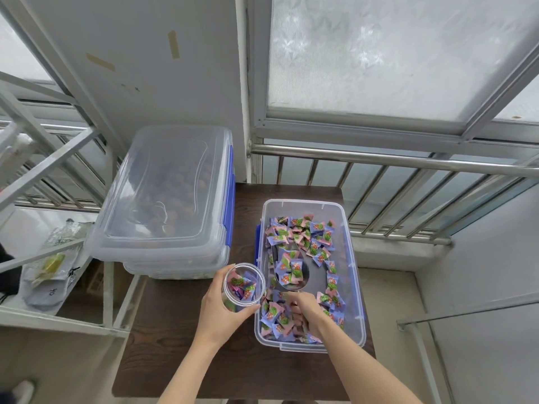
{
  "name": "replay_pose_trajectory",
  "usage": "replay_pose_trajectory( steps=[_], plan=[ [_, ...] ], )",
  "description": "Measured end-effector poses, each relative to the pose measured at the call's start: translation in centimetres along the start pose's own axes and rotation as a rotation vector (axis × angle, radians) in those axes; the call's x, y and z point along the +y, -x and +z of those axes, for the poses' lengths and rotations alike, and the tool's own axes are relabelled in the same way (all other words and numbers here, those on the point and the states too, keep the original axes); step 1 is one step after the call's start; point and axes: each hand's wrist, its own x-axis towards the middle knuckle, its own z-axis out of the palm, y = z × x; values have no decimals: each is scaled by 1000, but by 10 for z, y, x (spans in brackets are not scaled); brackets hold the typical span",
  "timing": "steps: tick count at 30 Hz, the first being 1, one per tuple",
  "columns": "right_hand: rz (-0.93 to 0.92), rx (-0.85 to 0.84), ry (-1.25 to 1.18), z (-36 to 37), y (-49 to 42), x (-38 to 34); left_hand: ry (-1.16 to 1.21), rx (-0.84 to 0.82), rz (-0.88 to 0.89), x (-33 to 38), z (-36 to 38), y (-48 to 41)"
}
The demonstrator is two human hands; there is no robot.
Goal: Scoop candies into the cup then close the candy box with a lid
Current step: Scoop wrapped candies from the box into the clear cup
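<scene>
An open clear plastic candy box (353, 275) with blue latches sits on the right of a dark wooden table (175, 345). It holds several purple, pink and green wrapped candies (300, 231). My right hand (306, 309) is inside the box, shut on the handle of a metal scoop (294, 274) whose bowl carries a few candies. My left hand (221, 313) grips a clear plastic cup (244, 284) just left of the box. Some candies lie inside the cup.
A closed clear box (166, 196) of brown round items, with blue latches, rests on further clear plastic layers at the table's back left. A metal shelf (58, 258) with packets is at the left. A steel railing (408, 161) and frosted window run behind the table.
</scene>
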Motion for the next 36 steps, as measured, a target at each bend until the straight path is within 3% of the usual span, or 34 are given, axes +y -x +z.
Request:
replay_pose_trajectory(
  steps=[3, 8, 13, 22, 29, 36],
  plan=[
    [-85, 2, 103, -18, 9, -6, 2, -42, 0, 2, -1, -5],
    [-192, 36, 473, -70, 56, -24, -45, -111, 49, 14, 4, -8],
    [-170, -50, 731, -103, 112, -54, -91, -144, 86, 14, 5, -7],
    [-101, -227, 1386, -49, 162, -141, -157, -185, 212, 25, 2, -18],
    [111, -227, 1451, -19, 169, -180, -58, -177, 172, 23, -4, -16],
    [-40, -190, 1448, -32, 192, -189, 40, -149, 115, 20, -10, -11]
  ],
)
